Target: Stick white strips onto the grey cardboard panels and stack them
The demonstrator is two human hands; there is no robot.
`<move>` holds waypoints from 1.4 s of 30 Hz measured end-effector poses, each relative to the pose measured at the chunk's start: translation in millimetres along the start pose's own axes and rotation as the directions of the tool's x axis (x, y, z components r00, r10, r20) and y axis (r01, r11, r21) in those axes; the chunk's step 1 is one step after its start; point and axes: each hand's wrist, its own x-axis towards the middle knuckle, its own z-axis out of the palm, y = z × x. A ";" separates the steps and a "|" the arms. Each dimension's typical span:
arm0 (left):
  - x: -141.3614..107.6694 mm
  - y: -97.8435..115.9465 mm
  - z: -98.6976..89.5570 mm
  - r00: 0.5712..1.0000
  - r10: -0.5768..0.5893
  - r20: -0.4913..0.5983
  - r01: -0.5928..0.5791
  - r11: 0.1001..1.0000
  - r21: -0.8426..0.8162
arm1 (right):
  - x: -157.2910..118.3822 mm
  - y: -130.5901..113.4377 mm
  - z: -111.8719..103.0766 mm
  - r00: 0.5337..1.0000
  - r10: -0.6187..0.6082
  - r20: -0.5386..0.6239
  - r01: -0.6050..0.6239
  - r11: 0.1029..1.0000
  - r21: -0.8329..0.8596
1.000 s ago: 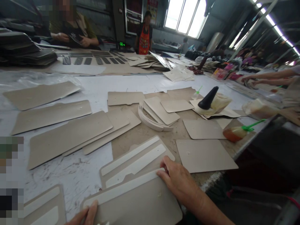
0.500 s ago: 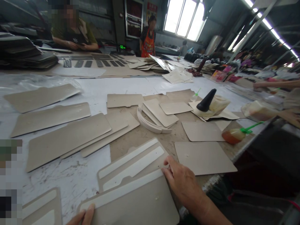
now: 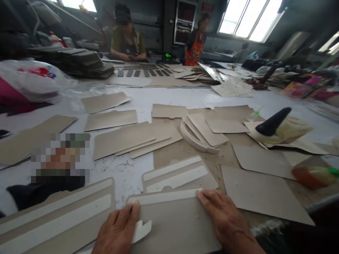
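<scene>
A beige panel [image 3: 177,222] with rounded corners lies before me, a white strip [image 3: 169,197] along its far edge. My left hand [image 3: 118,225] is closed, its fingertips pressed at the strip's left end. A second white strip [image 3: 142,231], bent at its tip, sticks out from under that palm over the panel. At the panel's far right corner my right hand [image 3: 225,217] is closed, with fingertips on the strip's end; its thumb is hidden. Just beyond lies another beige panel [image 3: 174,173] with two white strips, and a larger one [image 3: 60,215] is at my left.
Several plain beige panels [image 3: 124,137] overlap farther back. Curved pale strips [image 3: 196,139] sit mid-table. To the right are a black cone-shaped object [image 3: 274,123] and a bottle of amber liquid [image 3: 312,176]. A plastic bag [image 3: 34,79] is at left; two people stand or sit across the table.
The view has swung left, bringing the left-hand panel and plastic bag into sight. My left hand shows more fully over the near panel, with a bent white strip under it. My right hand stays at the corner.
</scene>
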 end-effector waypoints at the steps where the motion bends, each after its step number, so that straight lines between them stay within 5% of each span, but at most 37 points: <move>1: -0.1 0.8 -2.3 1.000 0.003 -0.003 -0.003 1.000 0.014 | 1.6 3.5 0.0 1.000 -0.016 -0.001 0.016 1.000 0.017; 7: 0.1 10.5 -6.1 0.997 -0.073 -0.033 0.074 0.997 0.011 | 60.1 -7.0 -2.4 0.993 0.063 -0.099 -0.049 0.990 0.133; 13: 6.0 21.3 -11.7 0.986 -0.164 0.007 0.164 0.986 -0.044 | 124.9 -45.3 20.5 0.996 -0.051 -0.075 0.063 0.984 0.168; 18: 6.4 17.7 -20.1 0.983 -0.164 0.077 0.167 0.985 -0.037 | 129.8 -53.7 45.4 0.993 -0.115 0.041 0.109 0.985 0.131; 26: 0.5 13.2 -21.0 0.989 -0.112 0.099 0.122 0.988 -0.097 | 152.0 -75.7 47.7 0.987 -0.137 0.083 0.123 0.981 0.151; 30: -1.0 18.2 -16.7 0.986 -0.156 0.056 0.158 0.987 -0.034 | 162.8 -89.1 55.0 0.972 -0.189 0.138 0.162 0.969 0.185; 42: -6.0 3.4 -18.6 1.000 -0.022 -0.018 0.023 0.998 0.060 | 177.2 -122.7 60.1 0.964 -0.117 0.239 0.068 0.977 0.201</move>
